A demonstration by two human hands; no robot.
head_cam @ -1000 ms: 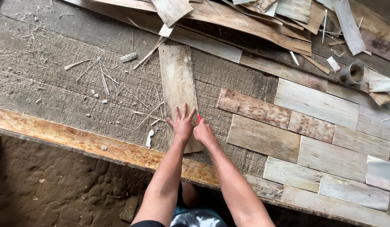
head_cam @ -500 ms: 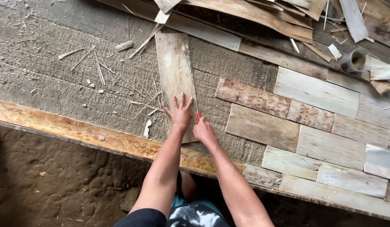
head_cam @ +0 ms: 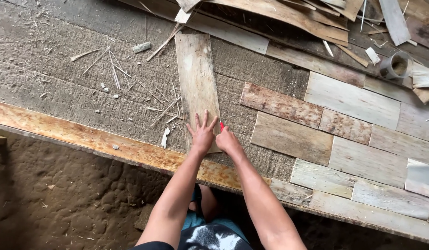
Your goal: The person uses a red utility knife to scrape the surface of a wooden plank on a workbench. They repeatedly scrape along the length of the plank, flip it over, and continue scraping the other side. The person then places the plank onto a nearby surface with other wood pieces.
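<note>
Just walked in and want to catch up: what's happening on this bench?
A person leans over a rough board, pressing the left hand flat, fingers spread, on the near end of a thin wood strip that lies lengthwise away from them. The right hand grips a red tool at the strip's right edge; what kind of tool is not clear. To the right, flat wood pieces lie fitted together like bricks. Splinters lie scattered to the left.
</note>
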